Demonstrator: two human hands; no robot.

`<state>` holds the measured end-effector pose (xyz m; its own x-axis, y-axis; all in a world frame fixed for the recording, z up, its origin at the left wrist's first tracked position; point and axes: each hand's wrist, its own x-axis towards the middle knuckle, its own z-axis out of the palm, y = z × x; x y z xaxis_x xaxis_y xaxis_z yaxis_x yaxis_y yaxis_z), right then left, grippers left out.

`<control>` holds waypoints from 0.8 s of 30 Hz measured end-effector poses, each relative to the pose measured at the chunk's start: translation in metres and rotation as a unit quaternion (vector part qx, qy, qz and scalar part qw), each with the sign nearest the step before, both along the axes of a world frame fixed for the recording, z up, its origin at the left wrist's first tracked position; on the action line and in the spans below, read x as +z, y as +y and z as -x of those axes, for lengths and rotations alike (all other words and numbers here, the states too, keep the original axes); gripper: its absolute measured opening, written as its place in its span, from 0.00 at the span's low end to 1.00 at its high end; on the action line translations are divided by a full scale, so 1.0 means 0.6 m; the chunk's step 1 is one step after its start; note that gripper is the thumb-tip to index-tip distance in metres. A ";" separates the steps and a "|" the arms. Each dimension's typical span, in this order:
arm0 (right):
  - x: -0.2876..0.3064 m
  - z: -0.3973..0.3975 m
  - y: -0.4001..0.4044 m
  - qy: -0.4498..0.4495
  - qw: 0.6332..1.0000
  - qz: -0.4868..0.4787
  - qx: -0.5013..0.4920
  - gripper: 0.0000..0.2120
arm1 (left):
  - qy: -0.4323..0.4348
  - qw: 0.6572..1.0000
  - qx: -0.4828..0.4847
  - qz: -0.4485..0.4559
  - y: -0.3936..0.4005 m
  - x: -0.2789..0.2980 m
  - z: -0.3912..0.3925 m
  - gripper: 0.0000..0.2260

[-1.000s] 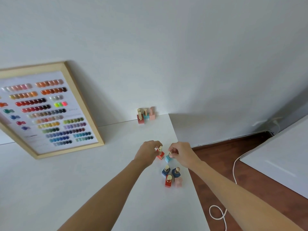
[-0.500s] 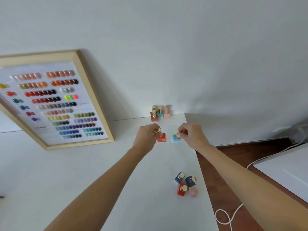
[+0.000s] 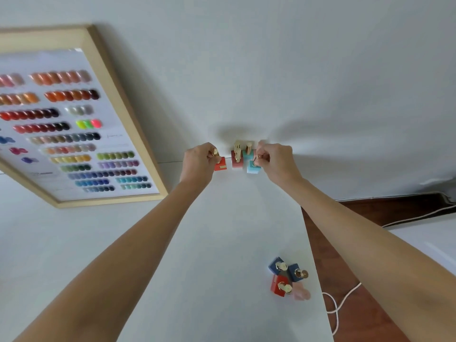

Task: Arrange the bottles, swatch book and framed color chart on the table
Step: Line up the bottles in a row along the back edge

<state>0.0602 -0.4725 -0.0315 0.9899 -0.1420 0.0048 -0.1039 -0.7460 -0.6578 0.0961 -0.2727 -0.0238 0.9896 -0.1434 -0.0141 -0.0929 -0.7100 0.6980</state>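
My left hand (image 3: 199, 161) grips a small red bottle (image 3: 220, 165) by its gold cap, just left of the group of bottles (image 3: 238, 156) standing against the wall at the table's far edge. My right hand (image 3: 275, 161) holds a light blue bottle (image 3: 253, 168) by its cap, at the right front of that group. Near the table's right edge sits a cluster of two blue bottles (image 3: 286, 267), a red bottle (image 3: 280, 287) and a pink one (image 3: 301, 294). The framed color chart (image 3: 74, 134) leans against the wall at the left. No swatch book is in view.
The white table (image 3: 209, 280) ends at a right edge, beyond which lies a wooden floor (image 3: 350, 243) with a white cable (image 3: 338, 307). Another white surface (image 3: 429, 240) shows at the far right.
Both hands carried the red and light blue bottles away from the near cluster and out to the group by the wall. The view has tilted and moved closer to the wall.
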 end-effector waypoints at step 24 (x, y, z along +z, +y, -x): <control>-0.032 -0.036 0.014 -0.005 1.000 -0.016 -0.015 0.05 | 0.042 0.999 0.032 0.006 -0.048 -0.034 -0.048 0.06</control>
<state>0.0818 -0.4642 -0.0509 0.9851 -0.1716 0.0088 -0.1197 -0.7218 -0.6817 0.1247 -0.3014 -0.0445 0.9921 -0.0813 -0.0960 0.0110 -0.7039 0.7102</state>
